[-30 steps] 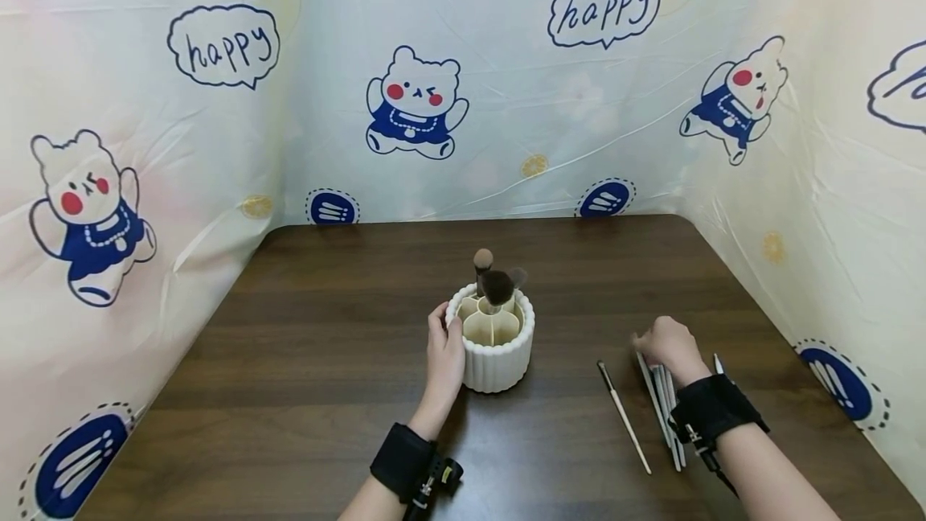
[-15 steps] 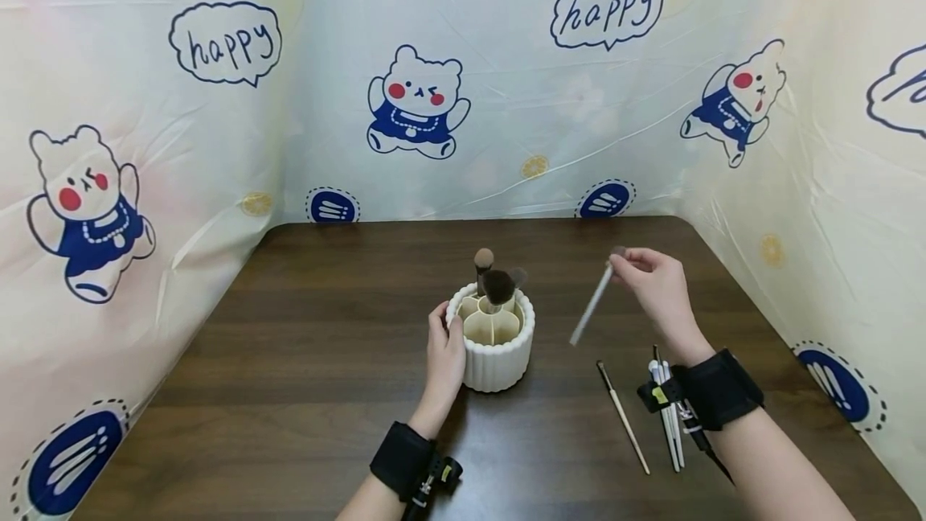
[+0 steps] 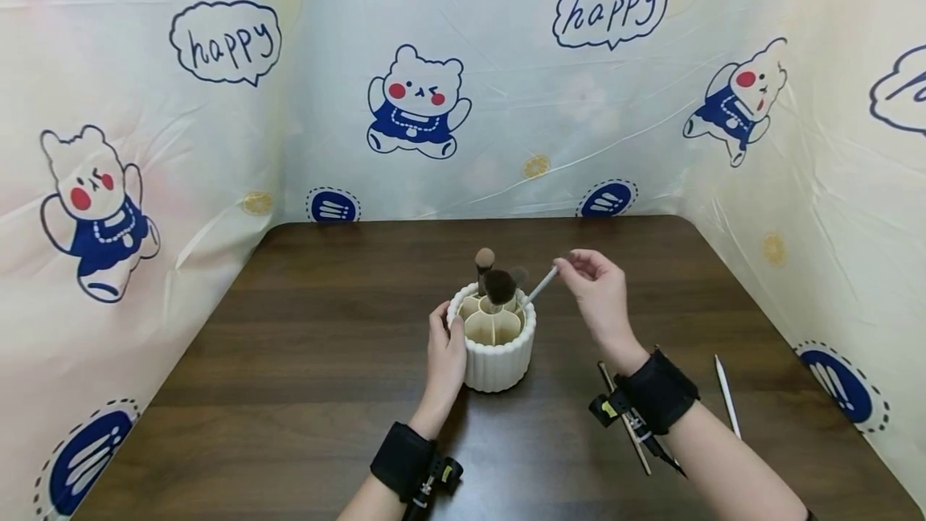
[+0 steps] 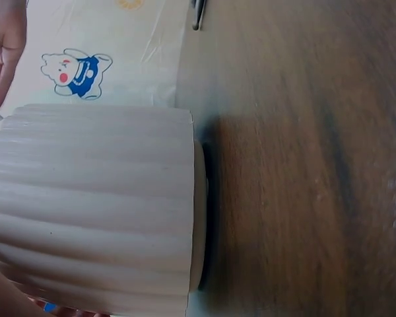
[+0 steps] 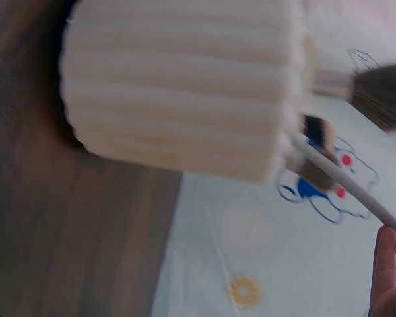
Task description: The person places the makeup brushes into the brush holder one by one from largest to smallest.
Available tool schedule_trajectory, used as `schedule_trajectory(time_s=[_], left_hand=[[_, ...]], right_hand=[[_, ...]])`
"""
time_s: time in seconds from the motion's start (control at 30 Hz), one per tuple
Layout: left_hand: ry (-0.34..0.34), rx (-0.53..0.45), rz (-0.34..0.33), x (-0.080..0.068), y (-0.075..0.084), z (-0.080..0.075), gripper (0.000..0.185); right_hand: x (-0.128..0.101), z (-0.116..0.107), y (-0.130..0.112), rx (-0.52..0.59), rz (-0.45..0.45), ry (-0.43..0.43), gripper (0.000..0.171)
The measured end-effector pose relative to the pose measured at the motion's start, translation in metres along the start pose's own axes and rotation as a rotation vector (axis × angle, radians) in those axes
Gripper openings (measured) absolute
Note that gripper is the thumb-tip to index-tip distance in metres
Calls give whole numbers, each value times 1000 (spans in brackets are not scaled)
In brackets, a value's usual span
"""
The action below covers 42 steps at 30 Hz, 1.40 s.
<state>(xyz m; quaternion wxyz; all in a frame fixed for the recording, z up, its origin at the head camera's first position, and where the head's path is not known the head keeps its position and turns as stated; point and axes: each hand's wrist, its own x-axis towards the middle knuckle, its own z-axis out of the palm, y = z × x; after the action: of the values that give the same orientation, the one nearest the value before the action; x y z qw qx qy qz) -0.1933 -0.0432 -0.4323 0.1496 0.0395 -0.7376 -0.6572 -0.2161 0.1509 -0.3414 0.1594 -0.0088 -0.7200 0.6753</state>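
Aslant in right grip [image 3: 596, 289], pale-handled brush [image 3: 541, 285]

So we've got the cup [image 3: 497, 367] around mid-table [image 3: 325, 344], with three brushes [image 3: 499, 286] sticking up in it. On its left is the left hand [image 3: 445, 356]; off right, the right hand [image 3: 602, 296] holds a stick [image 3: 542, 282] slanting to the right rim. Nearer us, one rod [image 3: 641, 454] lies partly under the wrist camera [image 3: 610, 408], a pencil [image 3: 727, 394] farther right. Curtain [image 3: 506, 103] behind and both sides.

Dark brown wood-grained desk [image 3: 325, 328], topped by an upright white ribbed cylindrical holder [image 3: 497, 367], a slim pale-handled brush [image 3: 641, 455] partly hidden, a thin white stick [image 3: 727, 394] laid farther right
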Motion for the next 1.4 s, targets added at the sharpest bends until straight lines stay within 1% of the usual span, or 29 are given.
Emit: schedule_trajectory(time_s=[0.07, 0.1, 0.17, 0.2, 0.3, 0.37, 0.57, 0.7, 0.83, 0.97, 1.1, 1.23, 1.4], left_hand=[[5, 4, 17, -1, 0, 0, 43], [4, 2, 14, -1, 0, 0, 43], [1, 1, -1, -1, 0, 1, 42], [-6, -11, -21, 0, 0, 1, 41], [-4, -12, -49, 0, 1, 1, 40], [-2, -10, -52, 0, 1, 0, 40], [-9, 9, -60, -1, 1, 1, 40], [-7, 17, -55, 0, -2, 2, 40], [-7, 20, -54, 0, -3, 2, 40], [-14, 10, -51, 0, -2, 2, 41], [-8, -6, -44, -1, 0, 2, 41], [-6, 1, -35, -1, -1, 2, 40], [-13, 2, -40, -2, -1, 2, 41]], right_hand=[[-2, 5, 8, -61, 15, -14, 18], [-3, 7, 11, -91, 13, -24, 20], [-6, 11, 18, -153, 2, -45, 21], [-7, 12, 20, -180, -7, -56, 20], [-11, 18, 27, -232, -32, -87, 18], [-13, 21, 31, -253, -43, -104, 16], [-17, 25, 40, -272, -40, -141, 14], [-17, 25, 40, -284, -32, -168, 16], [-14, 22, 39, -295, -4, -189, 17], [-13, 17, 39, -306, 28, -194, 18], [-13, 15, 40, -317, 41, -198, 21], [-15, 13, 42, -322, 47, -199, 21], [-16, 7, 41, -328, 28, -206, 19]])
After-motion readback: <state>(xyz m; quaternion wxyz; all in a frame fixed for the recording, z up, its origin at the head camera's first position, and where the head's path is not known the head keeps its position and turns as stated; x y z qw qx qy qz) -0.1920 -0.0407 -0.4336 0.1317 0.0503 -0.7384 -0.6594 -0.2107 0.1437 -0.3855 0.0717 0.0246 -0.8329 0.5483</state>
